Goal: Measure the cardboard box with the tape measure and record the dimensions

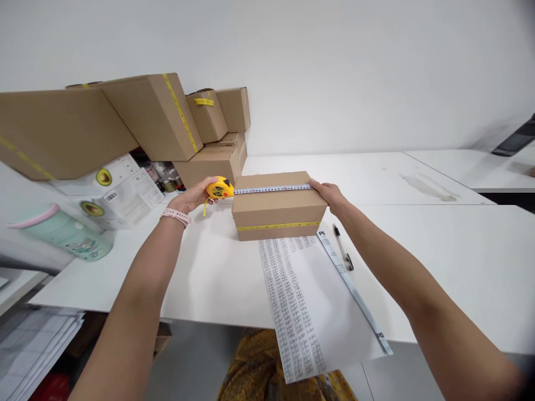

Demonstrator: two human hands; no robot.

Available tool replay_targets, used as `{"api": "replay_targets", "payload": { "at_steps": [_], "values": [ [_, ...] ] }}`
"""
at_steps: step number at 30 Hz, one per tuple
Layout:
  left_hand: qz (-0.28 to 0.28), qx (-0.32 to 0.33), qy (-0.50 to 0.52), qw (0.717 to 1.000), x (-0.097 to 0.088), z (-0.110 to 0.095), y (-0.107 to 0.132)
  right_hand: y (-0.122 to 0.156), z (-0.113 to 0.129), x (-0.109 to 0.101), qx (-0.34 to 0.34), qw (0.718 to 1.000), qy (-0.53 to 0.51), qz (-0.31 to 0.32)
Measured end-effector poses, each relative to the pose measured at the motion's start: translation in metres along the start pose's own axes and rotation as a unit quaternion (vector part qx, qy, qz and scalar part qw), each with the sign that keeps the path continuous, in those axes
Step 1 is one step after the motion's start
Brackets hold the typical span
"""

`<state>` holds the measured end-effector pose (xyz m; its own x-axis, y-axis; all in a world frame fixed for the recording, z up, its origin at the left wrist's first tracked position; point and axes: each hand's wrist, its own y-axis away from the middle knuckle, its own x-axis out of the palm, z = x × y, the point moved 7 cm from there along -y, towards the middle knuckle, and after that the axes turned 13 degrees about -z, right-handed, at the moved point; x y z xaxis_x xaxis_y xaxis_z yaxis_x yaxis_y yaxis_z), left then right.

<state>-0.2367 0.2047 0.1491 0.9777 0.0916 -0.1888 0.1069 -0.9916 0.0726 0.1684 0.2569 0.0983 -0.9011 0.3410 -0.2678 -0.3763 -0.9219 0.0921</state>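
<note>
A brown cardboard box (278,216) rests on the white table, with a strip of yellow tape along its near side. My left hand (196,195) is closed around a yellow tape measure (220,188) at the box's left end. Its pulled-out blade (271,190) lies lengthwise across the top of the box. At the right end, my right hand (328,194) presses the blade's far end against the box's edge, fingers wrapped over the corner. The blade's tip is hidden under those fingers.
A sheet printed with small rows (309,306) overhangs the table's front edge, a pale strip (353,289) along it. A pen (343,248) lies to its right. Stacked cartons (150,117), avocado-printed boxes (117,192) and a mint-green tumbler (67,233) stand on the left.
</note>
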Motion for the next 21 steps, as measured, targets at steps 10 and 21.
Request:
{"api": "replay_targets", "payload": {
  "at_steps": [10, 21],
  "values": [
    [-0.039, 0.016, -0.011, 0.999, 0.001, -0.005, 0.007, -0.003, 0.003, -0.003, -0.043, 0.998, 0.035, -0.036],
    [0.112, 0.074, -0.107, 0.985, 0.060, -0.046, 0.105, -0.009, 0.059, -0.017, -0.178, 0.980, -0.057, -0.061]
  ]
}}
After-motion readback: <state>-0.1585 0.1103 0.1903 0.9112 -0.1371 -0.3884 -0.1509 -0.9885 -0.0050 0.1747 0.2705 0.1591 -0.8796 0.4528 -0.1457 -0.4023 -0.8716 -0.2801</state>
